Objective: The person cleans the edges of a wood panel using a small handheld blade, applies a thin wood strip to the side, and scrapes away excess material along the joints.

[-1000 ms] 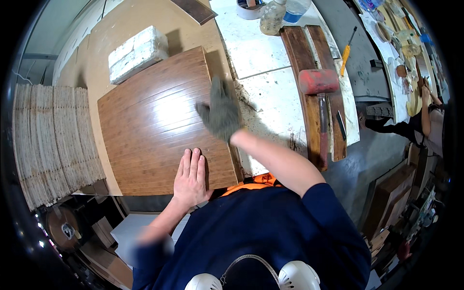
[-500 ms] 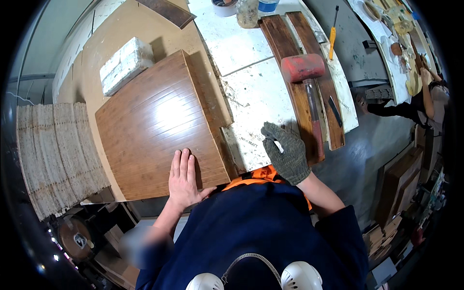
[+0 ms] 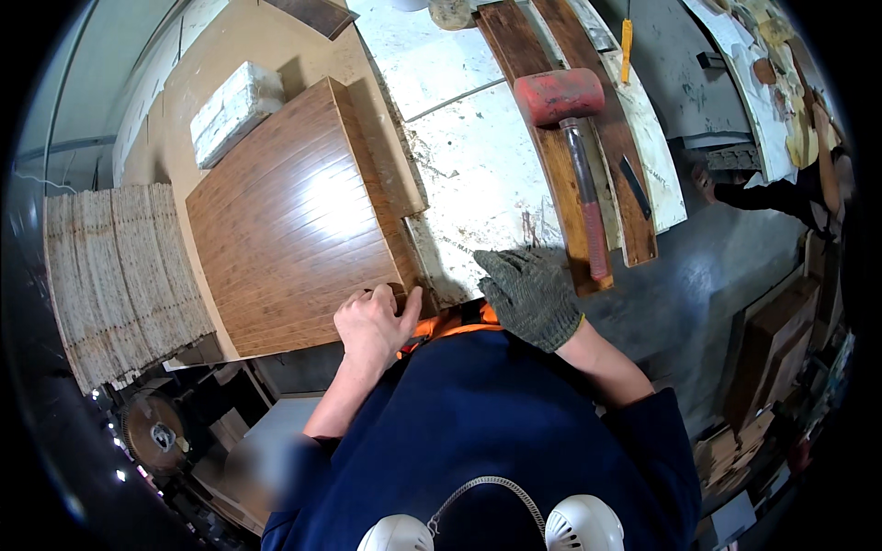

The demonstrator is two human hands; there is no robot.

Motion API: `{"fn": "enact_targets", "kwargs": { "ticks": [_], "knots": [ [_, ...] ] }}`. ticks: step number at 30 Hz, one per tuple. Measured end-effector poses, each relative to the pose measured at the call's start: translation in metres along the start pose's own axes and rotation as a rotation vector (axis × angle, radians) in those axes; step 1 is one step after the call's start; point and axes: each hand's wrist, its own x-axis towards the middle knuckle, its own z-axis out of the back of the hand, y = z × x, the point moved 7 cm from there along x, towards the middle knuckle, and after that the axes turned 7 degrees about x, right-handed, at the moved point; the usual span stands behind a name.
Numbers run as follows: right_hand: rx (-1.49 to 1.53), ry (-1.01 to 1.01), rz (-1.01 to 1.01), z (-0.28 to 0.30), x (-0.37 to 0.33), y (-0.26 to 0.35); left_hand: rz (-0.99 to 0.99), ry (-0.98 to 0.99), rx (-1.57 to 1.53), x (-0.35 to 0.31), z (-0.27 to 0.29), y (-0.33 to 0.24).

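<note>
A glossy brown wooden panel (image 3: pixel 276 220) with grooved lines and a thick edge lies on the bench at left. My bare left hand (image 3: pixel 375 321) is at its near right corner, fingers curled on top and thumb against the edge. My right hand (image 3: pixel 531 298), in a dark grey knitted glove, is over the white bench top's near edge with fingers extended. No object shows in it; the underside of the palm is hidden. Right of the glove, a red-headed mallet (image 3: pixel 560 96) rests across two dark wooden strips (image 3: pixel 588 230).
A white wrapped block (image 3: pixel 237 112) stands behind the panel. Ribbed grey-beige material (image 3: pixel 124 285) lies at far left. A dark flat strip (image 3: pixel 635 188) and a yellow-handled screwdriver (image 3: pixel 627 50) are at right. Beyond the bench, another person's arm (image 3: pixel 827 161) shows near a cluttered table.
My left hand has gone from lying flat on the panel to curling at its near right corner. My gloved right hand has shifted left and nearer, its fingers less curled. The view has shifted slightly.
</note>
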Motion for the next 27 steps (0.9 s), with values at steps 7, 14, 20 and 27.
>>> {"fn": "enact_targets", "kwargs": {
  "ticks": [7, 14, 20, 27],
  "knots": [
    [0.004, -0.029, 0.024, 0.007, -0.004, -0.013, 0.051, 0.049, 0.087, 0.005, -0.007, 0.004],
    [-0.109, -0.023, 0.065, 0.000, 0.009, -0.015, 0.083, 0.166, 0.140, 0.012, -0.006, 0.002],
    [-0.113, -0.129, 0.021, -0.013, 0.038, -0.056, 0.178, 0.247, 0.152, 0.030, -0.004, 0.009],
    [-0.151, -0.261, 0.095, -0.016, 0.038, -0.054, 0.166, 0.208, 0.141, 0.057, -0.007, 0.023]
  ]
}}
